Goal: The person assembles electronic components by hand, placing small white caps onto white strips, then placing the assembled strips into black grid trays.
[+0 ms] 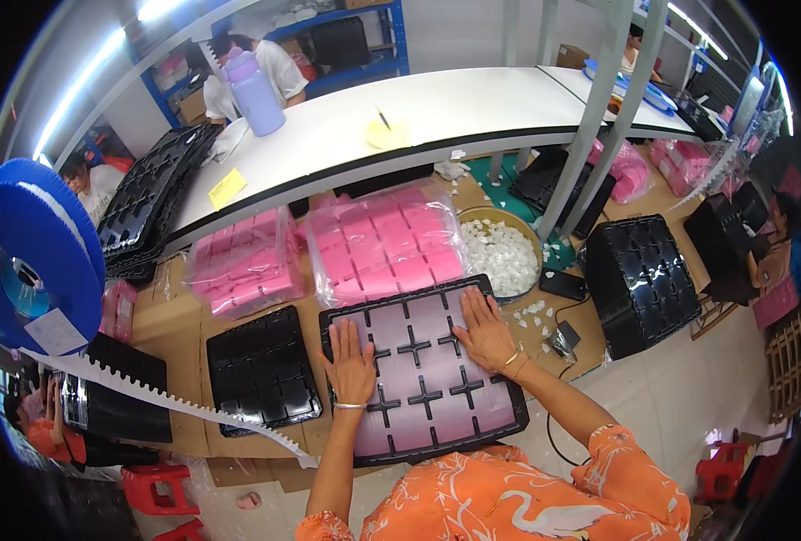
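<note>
In front of me a black plastic tray [425, 395] with cross-shaped dividers lies on the bench, its compartments covered by pale pink-purple sheets [400, 435]. My left hand [351, 368] rests flat on the tray's left side, fingers stretched out. Across from it, my right hand [488, 335] lies palm down near the far right corner, fingers extended. Neither hand grips anything. Left of the tray lies another black tray [265, 371]. Just beyond are pink sheets in clear plastic wrap [384, 242] and a smaller wrapped pink bundle [242, 260].
A round tub of white scraps [499, 257], a black phone [562, 285] and stacked black trays [642, 281] stand right. A blue reel [35, 257] trails a white toothed strip [184, 403] at left. A raised white shelf [328, 135] holds a purple bottle [254, 95].
</note>
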The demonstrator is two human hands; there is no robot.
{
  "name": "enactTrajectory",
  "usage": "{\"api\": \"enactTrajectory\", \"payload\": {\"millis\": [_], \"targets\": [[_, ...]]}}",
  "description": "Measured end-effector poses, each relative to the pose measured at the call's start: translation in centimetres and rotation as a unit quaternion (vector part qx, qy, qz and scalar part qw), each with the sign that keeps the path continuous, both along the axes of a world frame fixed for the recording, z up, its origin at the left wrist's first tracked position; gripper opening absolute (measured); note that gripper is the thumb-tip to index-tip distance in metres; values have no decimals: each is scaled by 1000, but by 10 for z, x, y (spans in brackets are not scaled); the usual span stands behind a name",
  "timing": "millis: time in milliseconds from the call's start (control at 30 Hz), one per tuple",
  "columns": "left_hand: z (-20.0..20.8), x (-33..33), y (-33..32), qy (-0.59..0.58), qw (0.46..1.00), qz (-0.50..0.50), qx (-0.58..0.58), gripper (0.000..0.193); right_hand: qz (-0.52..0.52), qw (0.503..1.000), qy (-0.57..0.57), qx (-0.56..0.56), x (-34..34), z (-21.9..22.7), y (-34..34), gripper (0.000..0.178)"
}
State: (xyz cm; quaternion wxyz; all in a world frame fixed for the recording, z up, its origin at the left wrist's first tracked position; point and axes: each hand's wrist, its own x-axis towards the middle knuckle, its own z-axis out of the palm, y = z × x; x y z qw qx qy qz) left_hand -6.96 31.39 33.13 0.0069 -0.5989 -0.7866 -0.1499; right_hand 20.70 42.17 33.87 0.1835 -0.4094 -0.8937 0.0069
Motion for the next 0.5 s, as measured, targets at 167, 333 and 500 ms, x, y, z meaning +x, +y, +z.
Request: {"api": "enactTrajectory", "payload": {"millis": [167, 333, 500], "targets": [[-7, -6, 5, -14, 1000, -3, -5, 59, -3, 1000, -23, 21, -7, 8, -3, 63], [-1, -5, 15, -9, 999, -3, -37, 60, -12, 999, -39, 17, -3, 4, 3, 63], [7, 6, -26, -8, 999, -47, -7, 61, 50, 995, -4, -84, 16, 22, -14, 64]]}}
